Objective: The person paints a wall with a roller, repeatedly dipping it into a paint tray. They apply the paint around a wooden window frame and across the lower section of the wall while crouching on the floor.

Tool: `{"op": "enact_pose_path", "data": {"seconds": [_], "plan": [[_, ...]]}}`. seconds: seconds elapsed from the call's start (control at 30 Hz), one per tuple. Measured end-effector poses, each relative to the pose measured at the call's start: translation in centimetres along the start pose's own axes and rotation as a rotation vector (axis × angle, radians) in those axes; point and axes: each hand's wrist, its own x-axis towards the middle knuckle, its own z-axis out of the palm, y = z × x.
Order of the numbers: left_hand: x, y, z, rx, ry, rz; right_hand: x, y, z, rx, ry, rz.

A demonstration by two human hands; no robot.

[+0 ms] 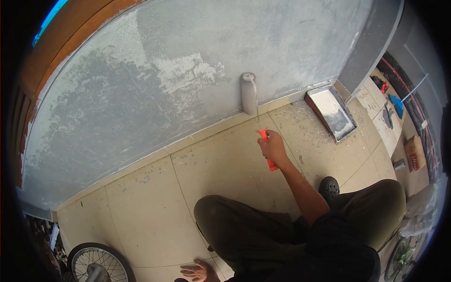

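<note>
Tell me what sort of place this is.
Likely a tiled porch or yard outside a house: a half-painted grey wall, a paint tray on the tiled floor, a bicycle wheel.

trousers (pixel 235 225): dark olive, loose
shirt (pixel 338 254): black
clog (pixel 329 187): black, perforated
left hand (pixel 197 271), right hand (pixel 271 148): bare

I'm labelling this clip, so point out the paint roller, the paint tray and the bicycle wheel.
paint roller (pixel 248 93): head view, on the grey sleeve.
paint tray (pixel 330 105): head view, on its white inner slope.
bicycle wheel (pixel 88 261): head view, on the spokes.
</note>
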Motion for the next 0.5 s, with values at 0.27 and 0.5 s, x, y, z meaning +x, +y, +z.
{"op": "enact_pose_path", "data": {"seconds": [0.27,0.5], "plan": [[-3.7,-8.1,1.4,-2.491,0.4,-0.154,3.1,0.7,-4.5,0.709,0.072,0.389],[-3.9,-9.6,-1.7,-2.44,0.494,-0.112,3.9,3.3,-5.6,0.964,-0.111,0.425]]}}
